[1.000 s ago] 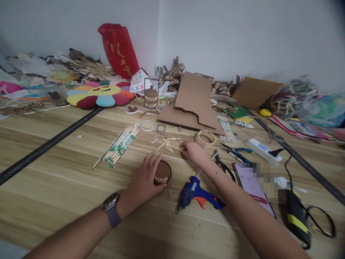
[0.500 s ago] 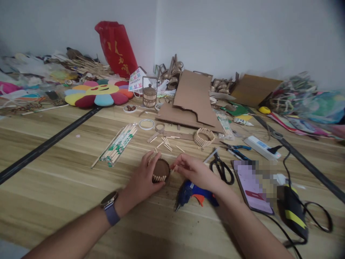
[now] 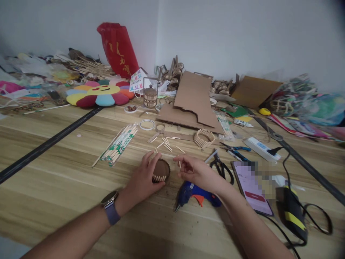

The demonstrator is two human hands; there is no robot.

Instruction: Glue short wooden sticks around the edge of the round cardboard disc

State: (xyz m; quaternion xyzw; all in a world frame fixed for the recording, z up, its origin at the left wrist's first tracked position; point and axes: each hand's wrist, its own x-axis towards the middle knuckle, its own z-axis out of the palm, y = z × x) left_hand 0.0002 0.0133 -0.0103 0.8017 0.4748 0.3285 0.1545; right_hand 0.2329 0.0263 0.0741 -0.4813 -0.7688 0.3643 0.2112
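Observation:
My left hand (image 3: pixel 145 172) is wrapped round the left side of a small round cardboard cup (image 3: pixel 161 167), which has short wooden sticks standing along its near edge. Just right of the cup, my right hand (image 3: pixel 192 171) holds a short wooden stick (image 3: pixel 179 164) between its fingers, apart from the cup. Beneath that hand lies a blue glue gun (image 3: pixel 185 193) with an orange trigger, its nozzle toward me. Several loose short sticks (image 3: pixel 167 144) are scattered beyond the cup, near a ring of upright sticks (image 3: pixel 204 139).
Black scissors (image 3: pixel 222 172), blue-handled pliers (image 3: pixel 239 148), a phone (image 3: pixel 250 194) and a power strip (image 3: pixel 261 148) lie to the right. Packaged sticks (image 3: pixel 120 145) lie left. Cardboard sheets (image 3: pixel 192 99), a lidded stick bucket (image 3: pixel 150 97) and a flower cushion (image 3: pixel 104 100) stand farther back.
My right hand has drawn slightly right, away from the cup's edge, with its fingers turned and the stick now upright between them. My left hand and the cup have stayed in place.

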